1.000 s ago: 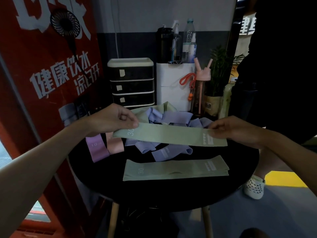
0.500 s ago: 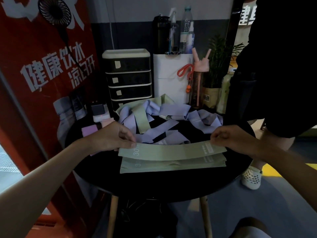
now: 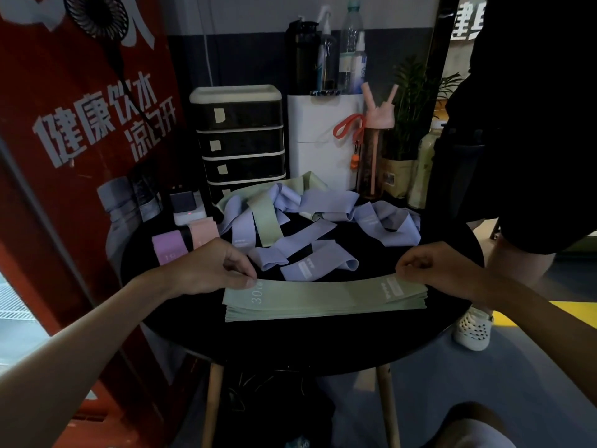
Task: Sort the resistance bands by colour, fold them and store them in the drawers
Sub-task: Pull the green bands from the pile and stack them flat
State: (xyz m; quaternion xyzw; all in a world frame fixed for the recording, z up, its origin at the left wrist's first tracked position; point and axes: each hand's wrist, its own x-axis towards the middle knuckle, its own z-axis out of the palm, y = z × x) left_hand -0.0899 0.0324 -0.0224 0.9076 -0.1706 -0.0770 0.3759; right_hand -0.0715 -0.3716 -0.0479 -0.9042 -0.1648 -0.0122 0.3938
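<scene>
The left hand (image 3: 213,270) pinches the left end of the top green band (image 3: 323,293) between thumb and curled fingers, right beside the printed "30 LB" mark. The right hand (image 3: 434,270) has its fingers curled down over the band's right end, beside the white printed label, and grips it there. The band lies flat and lengthwise on the green stack (image 3: 323,312), its edges close to square with the bands beneath.

The stack sits at the near middle of the round black table (image 3: 290,347). Behind it lies a loose heap of lavender bands (image 3: 290,250), tangled and unfolded, with one loose green band (image 3: 268,223) draped across them. At the table's left edge a purple band (image 3: 169,248) marked "10" lies just beside a pink band (image 3: 203,231).

The drawer unit (image 3: 240,140) stands behind the table with its dark drawers closed, each bearing a pale label. To its right is a white cabinet (image 3: 319,147) carrying several bottles (image 3: 336,56). An orange loop (image 3: 347,126) hangs near a pink-lidded bottle (image 3: 374,150), and a potted plant (image 3: 410,105) stands beyond that.

A red panel (image 3: 74,130) with white characters fills the left side, with a small black fan (image 3: 97,14) mounted on it. A second person in dark clothing (image 3: 523,124) stands at the right, with one white clog (image 3: 473,328) visible.
</scene>
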